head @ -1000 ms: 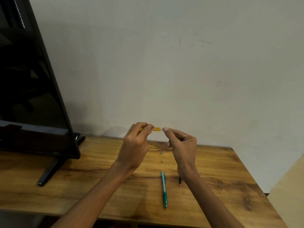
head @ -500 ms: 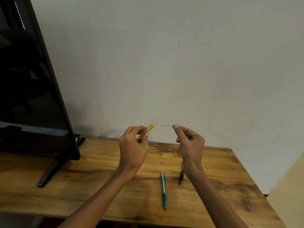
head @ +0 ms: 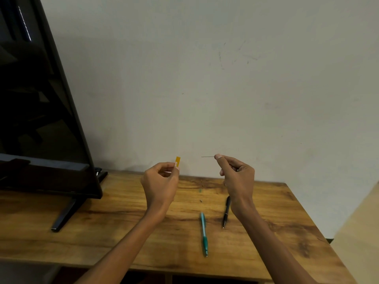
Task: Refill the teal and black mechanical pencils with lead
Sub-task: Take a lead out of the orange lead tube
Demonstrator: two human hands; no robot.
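Note:
My left hand holds a small orange lead case upright between thumb and fingers, raised above the wooden table. My right hand pinches a thin grey lead that points left, level with the case and apart from it. The teal mechanical pencil lies on the table below and between my hands, tip toward me. To its right lies the black mechanical pencil, its far end hidden behind my right wrist.
A black TV screen on a slanted foot stands at the table's left. A plain wall rises directly behind the table. The table's right edge drops off beside a beige surface. Small specks lie on the wood between my hands.
My hands were joined at the lead case; the right hand has drawn a lead out and moved right. The left hand has turned the case upright and moved slightly left.

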